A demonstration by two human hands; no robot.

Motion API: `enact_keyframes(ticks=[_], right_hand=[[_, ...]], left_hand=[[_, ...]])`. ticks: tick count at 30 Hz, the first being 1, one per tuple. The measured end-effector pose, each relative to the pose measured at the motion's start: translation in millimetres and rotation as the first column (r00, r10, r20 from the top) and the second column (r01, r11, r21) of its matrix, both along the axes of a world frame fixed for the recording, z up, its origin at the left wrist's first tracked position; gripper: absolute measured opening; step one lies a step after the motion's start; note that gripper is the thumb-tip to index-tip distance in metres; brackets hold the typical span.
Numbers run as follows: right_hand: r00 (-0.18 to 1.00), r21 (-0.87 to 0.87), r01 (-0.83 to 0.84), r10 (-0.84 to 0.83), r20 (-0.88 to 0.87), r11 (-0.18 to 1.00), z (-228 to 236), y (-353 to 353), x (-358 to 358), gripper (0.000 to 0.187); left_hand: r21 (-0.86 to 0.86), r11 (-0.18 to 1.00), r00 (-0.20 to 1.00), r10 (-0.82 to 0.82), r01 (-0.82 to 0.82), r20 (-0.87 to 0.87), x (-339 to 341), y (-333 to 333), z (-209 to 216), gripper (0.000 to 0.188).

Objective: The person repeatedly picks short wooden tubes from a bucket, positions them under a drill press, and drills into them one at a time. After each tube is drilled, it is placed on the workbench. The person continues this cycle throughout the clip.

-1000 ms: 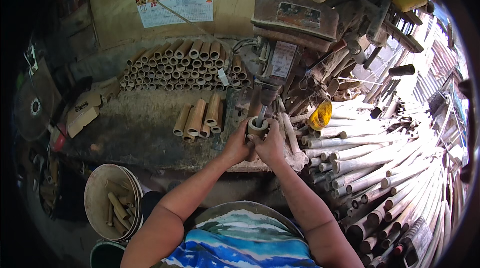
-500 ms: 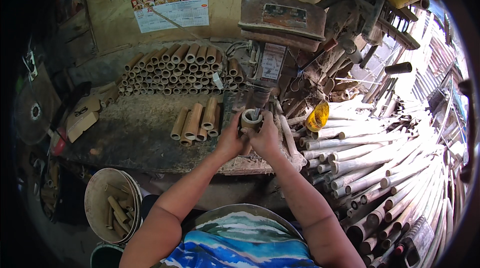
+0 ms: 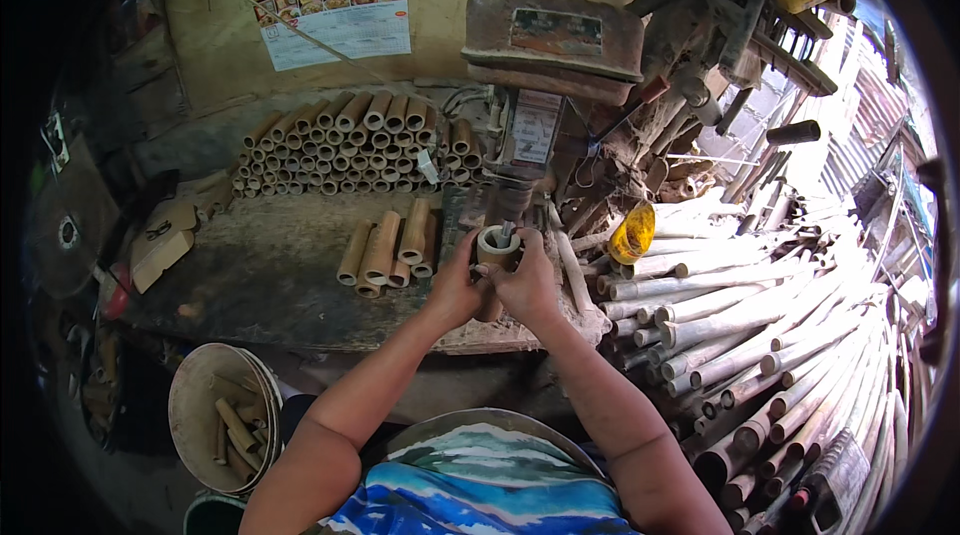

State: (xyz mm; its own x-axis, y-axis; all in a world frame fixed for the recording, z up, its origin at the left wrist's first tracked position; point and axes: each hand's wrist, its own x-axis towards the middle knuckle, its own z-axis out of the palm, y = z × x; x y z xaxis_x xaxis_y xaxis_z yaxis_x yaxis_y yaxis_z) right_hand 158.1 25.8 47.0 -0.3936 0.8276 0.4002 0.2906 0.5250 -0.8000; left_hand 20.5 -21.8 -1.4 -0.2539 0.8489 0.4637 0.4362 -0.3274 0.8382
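Observation:
Both my hands grip one short bamboo tube [image 3: 492,258] from either side, its open end tilted up toward the drill press [image 3: 555,45]. The press's metal bit [image 3: 507,229] reaches into the mouth of the tube. My left hand [image 3: 457,280] wraps its left side, and my right hand [image 3: 531,280] its right, with the thumbs close together on the near face. The palms hide most of the lower tube. Just left of my left hand, several cut bamboo pieces [image 3: 380,253] lie in a small pile on the workbench [image 3: 250,280].
Behind the small pile, many bamboo tubes [image 3: 345,147] are stacked against the wall. A white bucket [image 3: 180,405] holding bamboo pieces stands below the bench at left. Long bamboo poles [image 3: 740,310] fill the right side, near a yellow container [image 3: 632,235]. A round disc [image 3: 68,231] is at far left.
The view has shifted slightly. Both hands still hold the bamboo tube at the bit, with its mouth a little lower and its angle slightly changed.

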Motion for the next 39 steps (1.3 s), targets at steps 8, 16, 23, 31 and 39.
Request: enact_keyframes(ticks=[8, 16, 23, 31, 39], right_hand=[[0.998, 0.136, -0.018, 0.027, -0.065, 0.991, -4.2, 6.2, -7.9, 0.058], [0.998, 0.002, -0.064, 0.064, -0.026, 0.998, -2.4, 13.7, -12.1, 0.053], [1.0, 0.052, 0.002, -0.001, -0.025, 0.999, -9.8, 26.6, 2.8, 0.055], [0.995, 0.089, 0.04, -0.032, -0.096, 0.995, -27.2, -4.9, -2.5, 0.057], [0.995, 0.059, 0.044, -0.039, -0.089, 0.997, -9.8, 16.1, -12.9, 0.053]], left_hand=[[0.034, 0.999, 0.998, 0.019, -0.021, 0.064, 0.3, -1.5, -1.2, 0.07], [0.008, 0.996, 0.996, 0.085, -0.085, -0.005, -2.4, 13.9, -9.0, 0.068], [-0.152, 0.985, 0.997, -0.078, 0.076, -0.005, -3.8, 37.7, -8.4, 0.067], [-0.137, 0.978, 0.988, -0.152, 0.156, 0.034, -5.0, 3.6, -3.8, 0.068], [-0.039, 0.999, 0.999, -0.015, 0.013, -0.033, -15.7, 37.8, -15.1, 0.069]])
